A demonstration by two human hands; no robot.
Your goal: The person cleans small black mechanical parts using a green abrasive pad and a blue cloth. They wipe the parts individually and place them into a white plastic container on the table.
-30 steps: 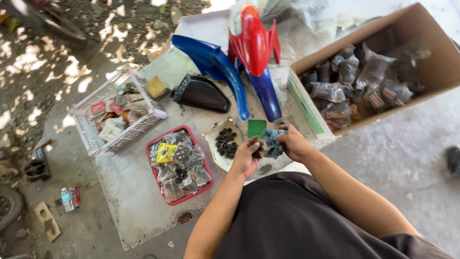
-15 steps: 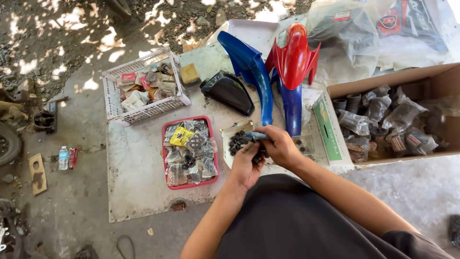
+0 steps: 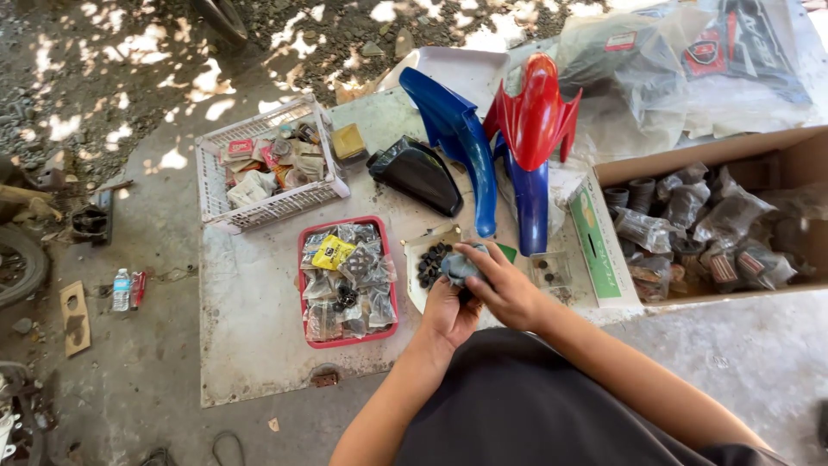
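**A:** Start at your far left. What lies there?

**B:** A small water bottle (image 3: pixel 122 289) on the concrete, well apart from your work. Next comes the white plastic basket (image 3: pixel 214 177) at the slab's back corner, packed with small boxes and packets, likely kept together so they don't scatter.

**A:** And nearer you?

**B:** The red tray (image 3: pixel 305 285), full of bagged small parts with one yellow packet on top, sits just left of your hands, within easy reach.

**A:** Now the hands.

**B:** Your left hand (image 3: pixel 448 315) cups a grey-blue cloth bundle (image 3: pixel 459 266) from below, fingers closed around it. Your right hand (image 3: pixel 504 289) comes over the top, fingertips pinching the cloth. You hold it up just above the pale tray of small black parts (image 3: pixel 429 263), which looks handy for picking from it. What is inside the cloth, I cannot tell.

**A:** Further right?

**B:** The blue fender (image 3: pixel 461 142) and red fairing (image 3: pixel 535 108) lean together behind your hands; beyond them, the cardboard box (image 3: pixel 690 155) holds bagged dark parts.
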